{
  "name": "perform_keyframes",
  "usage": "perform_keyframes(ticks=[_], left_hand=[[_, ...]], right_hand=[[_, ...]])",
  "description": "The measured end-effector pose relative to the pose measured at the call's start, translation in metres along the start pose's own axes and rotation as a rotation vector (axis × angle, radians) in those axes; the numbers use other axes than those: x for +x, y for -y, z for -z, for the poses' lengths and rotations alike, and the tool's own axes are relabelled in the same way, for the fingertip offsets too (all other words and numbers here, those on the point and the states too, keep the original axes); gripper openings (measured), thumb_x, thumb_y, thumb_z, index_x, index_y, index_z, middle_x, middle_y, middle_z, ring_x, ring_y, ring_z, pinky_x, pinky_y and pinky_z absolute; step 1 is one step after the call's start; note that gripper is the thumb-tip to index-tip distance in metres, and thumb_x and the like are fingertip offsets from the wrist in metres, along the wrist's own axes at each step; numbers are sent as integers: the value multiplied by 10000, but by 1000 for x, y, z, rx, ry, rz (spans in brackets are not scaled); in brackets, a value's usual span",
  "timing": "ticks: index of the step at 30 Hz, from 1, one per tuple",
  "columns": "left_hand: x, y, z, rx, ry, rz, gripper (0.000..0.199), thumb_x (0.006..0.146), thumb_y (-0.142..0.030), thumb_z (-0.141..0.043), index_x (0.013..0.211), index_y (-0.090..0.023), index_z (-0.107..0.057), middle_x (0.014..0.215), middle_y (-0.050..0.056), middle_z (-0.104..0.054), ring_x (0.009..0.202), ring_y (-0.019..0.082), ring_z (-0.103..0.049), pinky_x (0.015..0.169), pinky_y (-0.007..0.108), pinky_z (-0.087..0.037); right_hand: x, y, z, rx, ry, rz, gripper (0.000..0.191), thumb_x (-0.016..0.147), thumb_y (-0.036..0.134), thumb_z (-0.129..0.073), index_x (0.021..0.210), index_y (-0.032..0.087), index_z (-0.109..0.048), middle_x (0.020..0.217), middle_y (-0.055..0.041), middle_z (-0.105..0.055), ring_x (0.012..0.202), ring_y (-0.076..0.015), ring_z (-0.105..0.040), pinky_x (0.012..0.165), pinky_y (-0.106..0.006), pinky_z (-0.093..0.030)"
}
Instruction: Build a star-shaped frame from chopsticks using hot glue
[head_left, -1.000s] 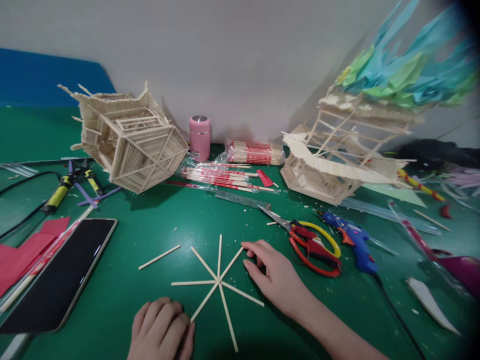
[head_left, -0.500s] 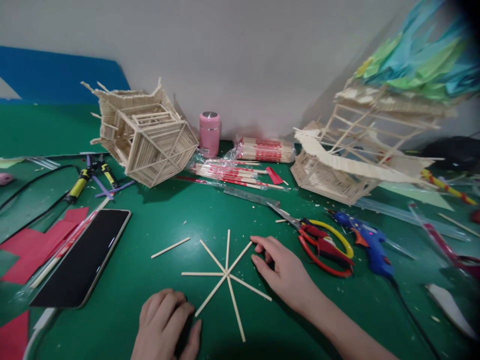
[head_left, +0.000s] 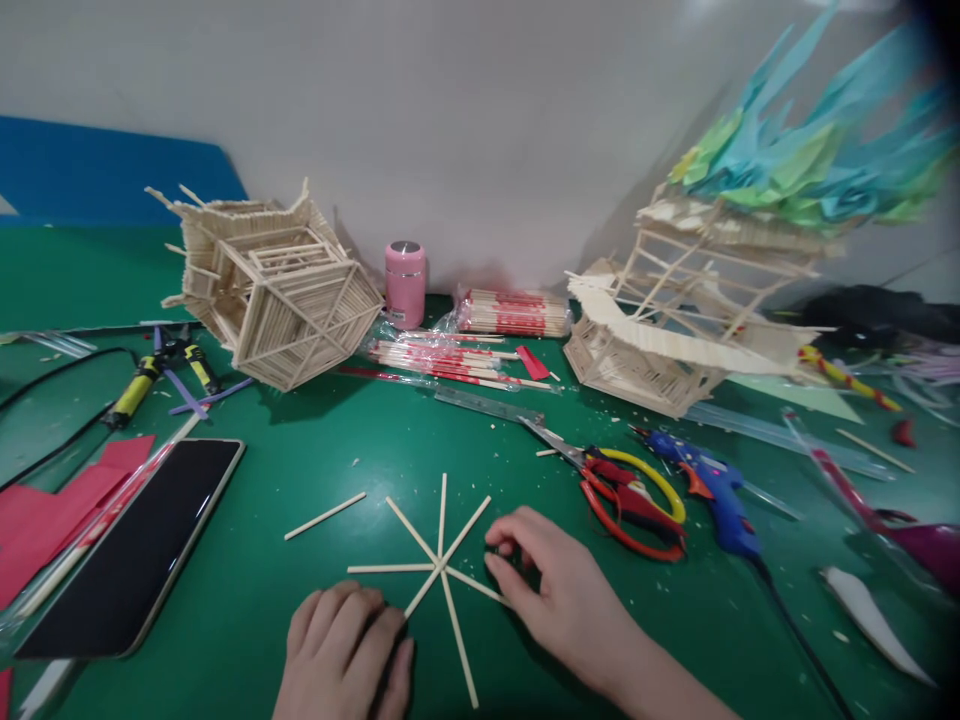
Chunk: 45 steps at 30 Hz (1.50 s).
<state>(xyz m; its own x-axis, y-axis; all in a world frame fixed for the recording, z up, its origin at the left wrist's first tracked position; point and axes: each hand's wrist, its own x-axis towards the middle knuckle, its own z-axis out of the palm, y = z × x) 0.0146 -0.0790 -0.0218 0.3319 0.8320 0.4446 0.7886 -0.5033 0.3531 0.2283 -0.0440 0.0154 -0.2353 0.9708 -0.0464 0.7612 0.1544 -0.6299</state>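
Observation:
Thin wooden sticks [head_left: 459, 640] lie on the green table as spokes meeting at one centre. My left hand [head_left: 341, 650] rests at the lower left, fingers loosely bent and thumb apart. Its index fingertip is at the outer end of the lower-left spoke and covers that end. On the other side, my right hand [head_left: 559, 590] has its thumb and index finger curved with a gap between them, nothing held. It hovers or rests by the right-hand spokes, hiding the tip of the lower-right one. A separate stick [head_left: 325, 516] lies to the upper left.
Scissors [head_left: 622, 490] and a blue glue gun [head_left: 709, 490] lie at right. Behind are two stick-built models [head_left: 300, 300] [head_left: 652, 340], a pink flask [head_left: 405, 285] and bagged sticks [head_left: 514, 312]. A phone [head_left: 135, 550], red paper [head_left: 67, 510] and pliers [head_left: 142, 385] lie left.
My right hand has come away from the tip of the upper-right spoke and moved down toward the lower-right one. The left index finger now covers the lower-left spoke's end. The view has shifted slightly.

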Motion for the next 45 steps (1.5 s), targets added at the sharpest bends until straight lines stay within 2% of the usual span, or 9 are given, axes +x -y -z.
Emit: perform_keyframes(ticks=[5, 7, 10, 13, 22, 31, 38, 43, 45], left_hand=[[25, -4, -4, 5, 99, -60, 154, 777, -207, -493, 878, -241, -604, 856, 9, -627, 876, 204, -518, 791, 358, -346], [32, -1, -6, 45, 134, -125, 172, 765, -220, -520, 914, -255, -598, 871, -4, -626, 881, 198, -519, 779, 344, -337], [34, 3, -10, 96, 136, -170, 211, 765, -240, -527, 964, -264, -594, 872, -10, -624, 882, 194, -513, 781, 338, -315], [32, 6, -14, 128, 125, -201, 252, 769, -256, -520, 1011, -261, -589, 887, -2, -627, 895, 202, -498, 800, 345, -288], [30, 7, -20, 83, 155, -172, 269, 775, -262, -485, 1018, -257, -600, 926, 25, -637, 944, 240, -461, 817, 391, -260], [32, 13, -21, 98, 149, -269, 277, 751, -269, -513, 1013, -255, -602, 893, 13, -646, 918, 223, -465, 797, 363, -257], [30, 4, -22, 19, 129, -135, 278, 791, -208, -422, 987, -240, -617, 894, 43, -637, 940, 241, -471, 825, 412, -269], [31, 10, -19, 104, 166, -256, 279, 765, -265, -494, 1026, -254, -591, 906, 21, -631, 922, 228, -476, 812, 383, -268], [31, 11, -19, 117, 164, -256, 277, 764, -274, -506, 1028, -260, -588, 899, 13, -632, 914, 223, -479, 813, 376, -266]], right_hand=[[-21, 10, -20, -210, 34, 97, 80, 745, 179, -510, 674, 205, -535, 657, -3, -547, 617, -153, -499, 537, -253, -325], [-26, 10, -30, -256, -15, 133, 62, 725, 217, -537, 665, 206, -542, 635, 0, -551, 587, -151, -494, 522, -256, -292], [-28, 10, -41, -281, -153, 156, 90, 696, 264, -554, 632, 206, -528, 601, 6, -543, 546, -146, -472, 505, -264, -245], [-26, 12, -45, -286, -222, 139, 82, 678, 235, -541, 607, 208, -510, 578, 17, -533, 526, -140, -456, 506, -270, -220], [-22, 17, -51, -341, -209, 109, 93, 675, 183, -496, 584, 206, -496, 555, 14, -533, 501, -133, -460, 498, -275, -196], [-19, 22, -51, -348, -222, 88, 115, 642, 120, -458, 563, 202, -477, 526, 10, -529, 462, -128, -468, 480, -259, -238], [-20, 23, -55, -285, -196, 56, 123, 650, 106, -442, 580, 201, -476, 540, 7, -529, 489, -136, -475, 492, -252, -261], [-22, 23, -49, -261, -187, 59, 115, 699, 146, -467, 599, 201, -482, 569, 9, -526, 515, -139, -458, 505, -256, -252], [-24, 21, -43, -243, -191, 53, 111, 738, 186, -474, 631, 200, -501, 601, 3, -528, 537, -141, -450, 513, -256, -251]])
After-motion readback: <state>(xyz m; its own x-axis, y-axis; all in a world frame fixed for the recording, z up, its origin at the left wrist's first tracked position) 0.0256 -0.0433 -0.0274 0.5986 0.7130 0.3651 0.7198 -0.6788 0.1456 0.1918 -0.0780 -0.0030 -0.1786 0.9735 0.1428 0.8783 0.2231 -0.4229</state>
